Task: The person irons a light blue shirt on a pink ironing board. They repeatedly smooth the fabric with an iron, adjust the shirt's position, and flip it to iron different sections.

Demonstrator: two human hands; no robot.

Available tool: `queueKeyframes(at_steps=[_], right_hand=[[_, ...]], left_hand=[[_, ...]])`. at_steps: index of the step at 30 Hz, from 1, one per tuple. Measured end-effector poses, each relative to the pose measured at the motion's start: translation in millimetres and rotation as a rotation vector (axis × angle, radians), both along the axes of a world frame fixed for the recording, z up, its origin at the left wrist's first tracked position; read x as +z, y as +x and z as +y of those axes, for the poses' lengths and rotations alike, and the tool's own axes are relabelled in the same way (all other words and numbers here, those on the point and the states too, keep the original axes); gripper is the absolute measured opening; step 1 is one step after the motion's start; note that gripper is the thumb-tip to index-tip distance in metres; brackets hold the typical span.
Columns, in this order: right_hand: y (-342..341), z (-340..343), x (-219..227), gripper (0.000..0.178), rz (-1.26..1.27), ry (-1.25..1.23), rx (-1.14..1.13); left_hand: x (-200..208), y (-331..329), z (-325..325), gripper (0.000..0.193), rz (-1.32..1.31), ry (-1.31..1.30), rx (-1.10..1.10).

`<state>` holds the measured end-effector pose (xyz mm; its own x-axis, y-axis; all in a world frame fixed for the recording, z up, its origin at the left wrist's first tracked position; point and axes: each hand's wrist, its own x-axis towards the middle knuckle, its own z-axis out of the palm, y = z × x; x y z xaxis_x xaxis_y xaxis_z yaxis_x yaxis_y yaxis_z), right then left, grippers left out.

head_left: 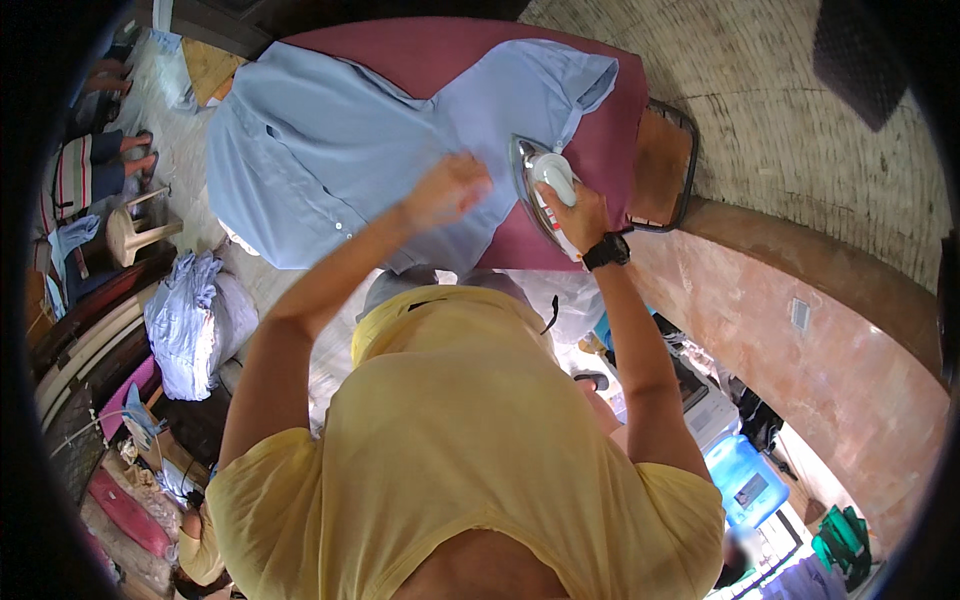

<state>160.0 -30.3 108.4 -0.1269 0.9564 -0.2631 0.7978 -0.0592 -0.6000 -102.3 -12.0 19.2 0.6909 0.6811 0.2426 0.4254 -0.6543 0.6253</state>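
A light blue button-up shirt lies spread over a maroon ironing board, one sleeve stretched toward the board's right end. My right hand, with a black watch at the wrist, is closed around the handle of a white clothes iron. The iron sits at the sleeve's near edge, partly over the bare maroon cover, its metal tip pointing away from me. Just left of it, my left hand is above the shirt's upper part. Motion smears its fingers, and whether it touches the cloth is unclear.
A metal-framed rest juts from the board's right end beside a curved wall ledge. To my left stand a wooden stool and a bundle of blue clothes. Another person's legs show at far left.
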Motion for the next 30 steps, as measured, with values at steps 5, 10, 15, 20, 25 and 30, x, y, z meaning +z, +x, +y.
queueKeyframes(at_steps=[5, 10, 15, 20, 25, 30], right_hand=[[1, 5, -8, 0.065, -0.095, 0.007, 0.198], [-6, 0, -10, 0.063, -0.061, 0.069, 0.412], [-6, 6, -12, 0.059, -0.047, 0.064, 0.343], [-8, 3, -13, 0.057, 0.068, 0.043, 0.311], [-20, 1, 0, 0.057, 0.119, -0.084, 0.244], [2, -21, -31, 0.056, 0.174, 0.044, 0.384]], left_hand=[[-7, 30, -76, 0.026, 0.092, 0.015, -0.007], [-6, 17, -85, 0.022, 0.086, -0.044, -0.047], [10, -13, -10, 0.021, -0.111, 0.096, 0.577], [7, -43, 96, 0.032, 0.286, 0.188, 0.634], [-2, -65, 127, 0.032, 0.458, -0.192, 0.498], [-9, -70, 142, 0.028, 0.451, -0.355, 0.459]])
